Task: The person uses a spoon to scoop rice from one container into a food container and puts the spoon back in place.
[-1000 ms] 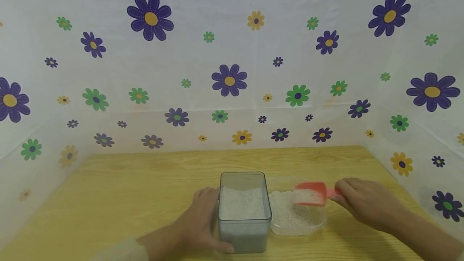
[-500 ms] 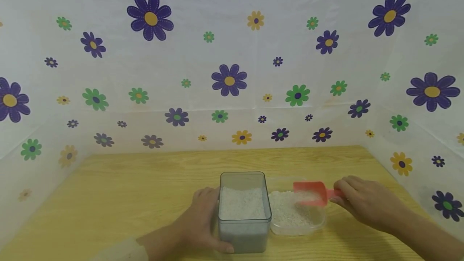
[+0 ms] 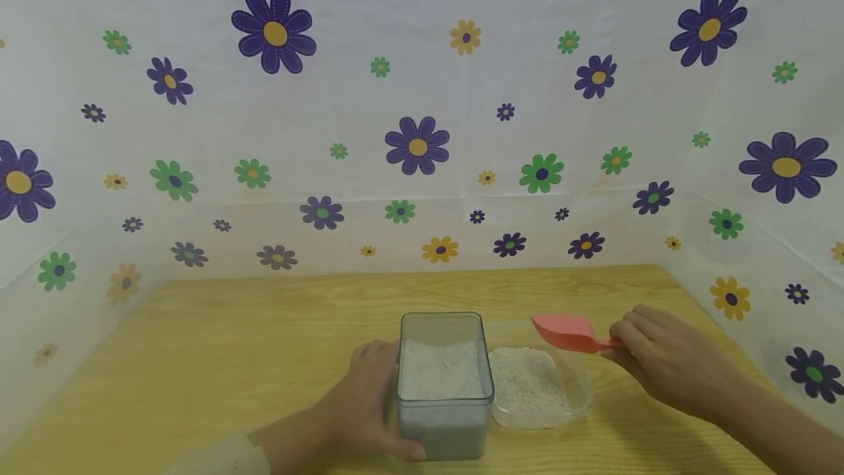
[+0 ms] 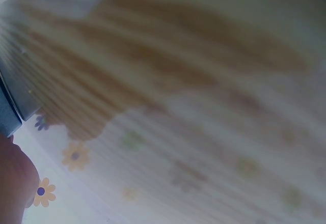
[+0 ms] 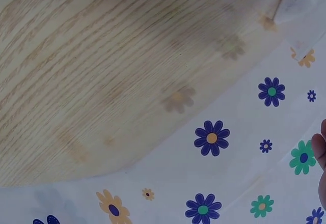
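Observation:
In the head view a tall see-through grey container (image 3: 445, 431) stands on the table, partly filled with white rice-like grains (image 3: 442, 372). My left hand (image 3: 369, 405) holds it at its left side, thumb across the front and fingers along the side. Beside it on the right sits a shallow clear tub (image 3: 579, 405) with more of these grains (image 3: 527, 380). My right hand (image 3: 666, 358) grips the handle of a pink scoop (image 3: 565, 333), tilted on its side above the tub's back part. The scoop's inside is turned from view. Only a bit of each hand shows in the wrist views.
The wood-grain table (image 3: 264, 336) stretches left of and behind the containers. A white flower-print cloth (image 3: 356, 108) hangs at the back and both sides of it.
The scoop, earlier facing up with grains in it over the tub, has been raised slightly and tipped onto its side. My left hand and the grey container have stayed put.

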`<state>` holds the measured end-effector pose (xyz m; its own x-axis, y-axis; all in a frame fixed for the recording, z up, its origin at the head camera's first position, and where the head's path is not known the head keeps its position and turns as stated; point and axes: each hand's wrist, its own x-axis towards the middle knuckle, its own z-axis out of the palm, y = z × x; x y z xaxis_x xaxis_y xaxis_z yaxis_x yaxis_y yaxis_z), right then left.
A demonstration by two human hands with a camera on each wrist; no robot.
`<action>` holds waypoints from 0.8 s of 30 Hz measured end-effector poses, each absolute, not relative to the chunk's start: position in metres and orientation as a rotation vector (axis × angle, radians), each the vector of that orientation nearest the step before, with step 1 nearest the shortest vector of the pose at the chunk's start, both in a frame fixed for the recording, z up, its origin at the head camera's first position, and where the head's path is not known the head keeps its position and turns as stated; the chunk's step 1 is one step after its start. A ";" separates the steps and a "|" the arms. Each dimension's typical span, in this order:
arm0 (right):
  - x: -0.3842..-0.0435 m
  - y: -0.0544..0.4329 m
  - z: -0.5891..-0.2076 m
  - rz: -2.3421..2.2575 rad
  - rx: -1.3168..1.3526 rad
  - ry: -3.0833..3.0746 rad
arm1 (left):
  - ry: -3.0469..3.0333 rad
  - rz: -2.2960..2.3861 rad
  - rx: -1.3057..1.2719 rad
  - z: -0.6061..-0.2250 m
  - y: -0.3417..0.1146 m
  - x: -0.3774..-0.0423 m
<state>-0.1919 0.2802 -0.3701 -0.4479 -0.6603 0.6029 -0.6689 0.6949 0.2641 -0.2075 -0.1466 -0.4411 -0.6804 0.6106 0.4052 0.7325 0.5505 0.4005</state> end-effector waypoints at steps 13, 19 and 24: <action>-0.190 0.253 -0.357 0.137 0.945 -2.113 | -2.600 -0.862 -1.125 -0.441 -0.147 -0.209; -0.185 0.228 -0.349 0.190 0.943 -2.075 | -2.602 -0.859 -1.125 -0.441 -0.146 -0.210; -0.181 0.208 -0.346 0.222 0.994 -2.077 | -2.578 -0.823 -1.127 -0.441 -0.146 -0.209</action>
